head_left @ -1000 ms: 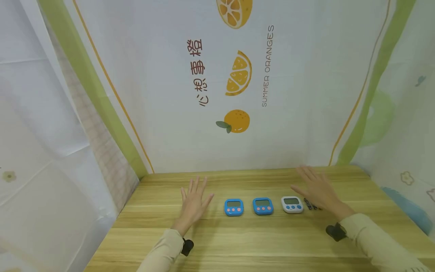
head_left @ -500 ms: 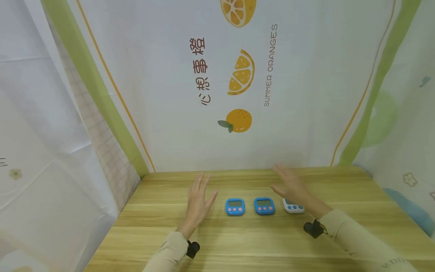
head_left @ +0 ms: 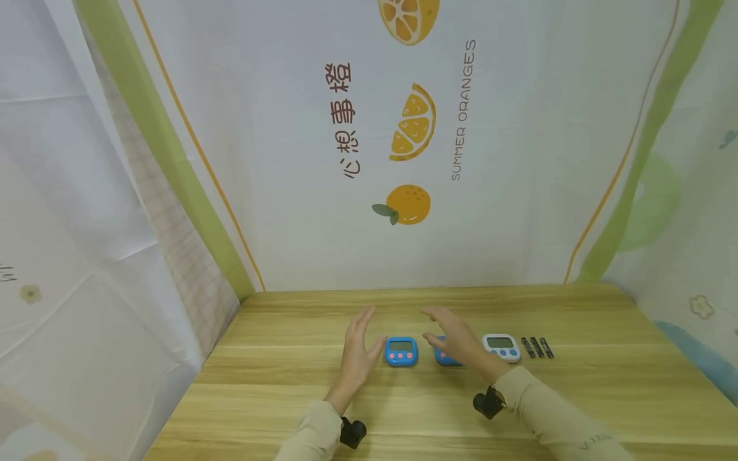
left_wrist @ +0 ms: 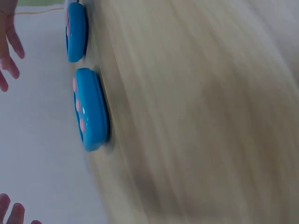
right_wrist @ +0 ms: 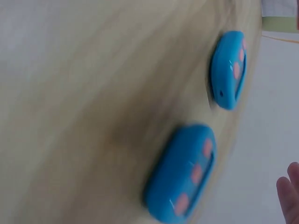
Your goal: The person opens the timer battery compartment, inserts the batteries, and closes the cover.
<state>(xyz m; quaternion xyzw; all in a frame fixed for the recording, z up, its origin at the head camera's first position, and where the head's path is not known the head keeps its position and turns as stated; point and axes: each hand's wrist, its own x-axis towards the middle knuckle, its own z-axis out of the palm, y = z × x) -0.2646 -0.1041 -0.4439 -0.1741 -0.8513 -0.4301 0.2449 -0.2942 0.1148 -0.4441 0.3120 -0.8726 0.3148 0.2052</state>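
Note:
Two blue digital timers with pink buttons lie on the wooden table: the left one and the middle one, partly covered by my right hand. My left hand hovers just left of the left timer, fingers relaxed, holding nothing. Over the middle timer is my right hand, its fingers loosely bent and apart from the timer. In the left wrist view the left timer is nearest. The right wrist view has the middle timer closest. A white timer with blue buttons sits right of my right hand.
Several small black batteries lie in a row right of the white timer. The wooden table ends at the back against a white curtain printed with oranges. More cloth hangs at both sides.
My right hand has moved left from beside the batteries, across the white timer, to the middle blue timer. My left hand has shifted right, closer to the left timer. The batteries are now uncovered.

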